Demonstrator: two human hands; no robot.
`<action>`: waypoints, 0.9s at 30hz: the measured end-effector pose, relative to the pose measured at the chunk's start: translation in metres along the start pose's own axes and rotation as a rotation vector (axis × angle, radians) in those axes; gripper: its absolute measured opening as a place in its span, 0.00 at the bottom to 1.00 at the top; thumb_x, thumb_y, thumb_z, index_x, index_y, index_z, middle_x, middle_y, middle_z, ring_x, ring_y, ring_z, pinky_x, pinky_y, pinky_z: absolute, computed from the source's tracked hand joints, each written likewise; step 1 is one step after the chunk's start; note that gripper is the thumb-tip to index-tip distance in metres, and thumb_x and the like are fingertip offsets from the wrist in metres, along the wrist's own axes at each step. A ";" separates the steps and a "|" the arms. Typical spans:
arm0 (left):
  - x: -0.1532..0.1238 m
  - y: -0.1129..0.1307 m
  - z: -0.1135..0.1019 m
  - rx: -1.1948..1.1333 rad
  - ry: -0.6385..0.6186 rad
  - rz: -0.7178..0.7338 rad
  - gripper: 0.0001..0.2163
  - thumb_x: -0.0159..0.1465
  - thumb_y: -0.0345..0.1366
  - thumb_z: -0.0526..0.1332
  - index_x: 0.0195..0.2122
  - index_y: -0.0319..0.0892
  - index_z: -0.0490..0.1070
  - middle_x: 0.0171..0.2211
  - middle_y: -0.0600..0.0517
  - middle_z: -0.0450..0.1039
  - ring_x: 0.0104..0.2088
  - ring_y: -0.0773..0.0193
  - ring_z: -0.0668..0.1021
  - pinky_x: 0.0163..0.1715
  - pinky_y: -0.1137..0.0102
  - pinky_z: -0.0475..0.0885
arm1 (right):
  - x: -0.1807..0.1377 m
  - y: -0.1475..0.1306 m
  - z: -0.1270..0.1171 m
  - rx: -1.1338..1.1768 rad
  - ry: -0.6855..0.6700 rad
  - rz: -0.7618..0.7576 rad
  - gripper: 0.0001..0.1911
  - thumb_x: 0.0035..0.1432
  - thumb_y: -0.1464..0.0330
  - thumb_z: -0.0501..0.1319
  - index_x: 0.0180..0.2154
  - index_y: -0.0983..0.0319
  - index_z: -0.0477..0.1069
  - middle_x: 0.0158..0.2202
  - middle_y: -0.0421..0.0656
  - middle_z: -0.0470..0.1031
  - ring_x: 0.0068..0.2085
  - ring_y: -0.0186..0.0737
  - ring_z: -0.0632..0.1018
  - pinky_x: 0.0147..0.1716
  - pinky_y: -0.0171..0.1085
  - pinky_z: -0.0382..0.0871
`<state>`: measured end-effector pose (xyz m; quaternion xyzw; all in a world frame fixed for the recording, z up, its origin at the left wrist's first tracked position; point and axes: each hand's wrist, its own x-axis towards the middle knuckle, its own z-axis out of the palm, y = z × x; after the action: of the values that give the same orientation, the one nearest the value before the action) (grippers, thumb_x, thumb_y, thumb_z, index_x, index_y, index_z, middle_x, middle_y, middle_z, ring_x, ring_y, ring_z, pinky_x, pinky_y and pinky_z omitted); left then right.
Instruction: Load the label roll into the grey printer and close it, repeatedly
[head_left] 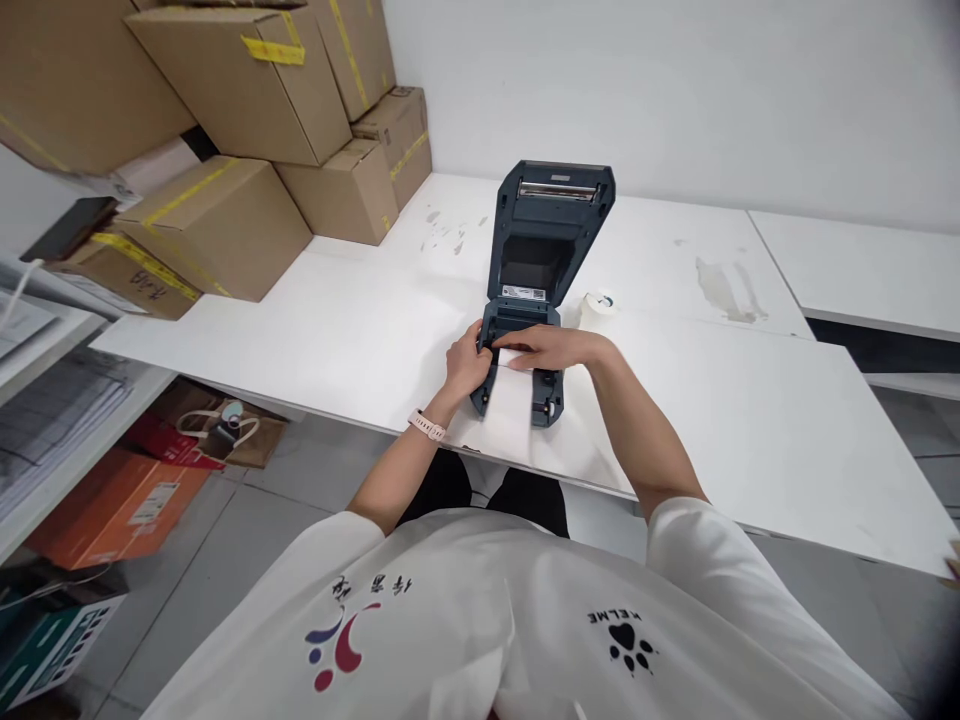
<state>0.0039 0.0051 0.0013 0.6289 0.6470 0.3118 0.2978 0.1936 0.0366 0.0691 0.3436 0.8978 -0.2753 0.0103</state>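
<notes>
A dark grey label printer (pixel 541 250) sits on the white table (pixel 345 320) with its lid swung up and back. White label paper (pixel 514 395) runs out of its front toward the table edge. My left hand (pixel 466 362) grips the printer's left side at the paper edge, fingers curled. My right hand (pixel 541 349) lies across the paper at the printer's mouth, fingers stretched flat and pressing on it. A small roll of white tape or labels (pixel 598 308) lies just right of the printer.
Stacked cardboard boxes (pixel 247 130) with yellow tape fill the table's back left. A shelf with papers (pixel 52 400) stands at left; bags and boxes (pixel 120 500) lie on the floor below. A second white table (pixel 862 270) adjoins at right.
</notes>
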 end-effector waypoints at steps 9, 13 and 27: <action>-0.003 0.001 0.001 -0.099 0.013 -0.011 0.32 0.58 0.27 0.56 0.66 0.44 0.66 0.57 0.47 0.78 0.58 0.48 0.78 0.59 0.57 0.70 | -0.140 0.064 0.022 0.610 0.494 0.151 0.19 0.55 0.56 0.70 0.48 0.54 0.77 0.49 0.47 0.80 0.52 0.50 0.78 0.55 0.49 0.71; -0.003 -0.002 0.004 -0.138 0.042 -0.011 0.31 0.56 0.27 0.57 0.64 0.47 0.68 0.55 0.49 0.79 0.54 0.49 0.80 0.57 0.57 0.71 | -0.130 0.106 0.048 0.717 0.595 0.302 0.25 0.49 0.54 0.73 0.46 0.56 0.76 0.53 0.48 0.78 0.50 0.46 0.79 0.52 0.48 0.73; 0.000 -0.004 0.005 -0.112 0.032 -0.011 0.32 0.56 0.26 0.56 0.64 0.48 0.68 0.57 0.50 0.78 0.57 0.49 0.79 0.57 0.57 0.71 | -0.094 0.181 0.036 0.764 0.900 0.493 0.52 0.37 0.59 0.76 0.64 0.53 0.61 0.67 0.53 0.65 0.68 0.54 0.67 0.64 0.54 0.66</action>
<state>0.0058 0.0050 -0.0048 0.6027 0.6366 0.3561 0.3237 0.3717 0.0724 -0.0301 0.6015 0.5472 -0.3944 -0.4280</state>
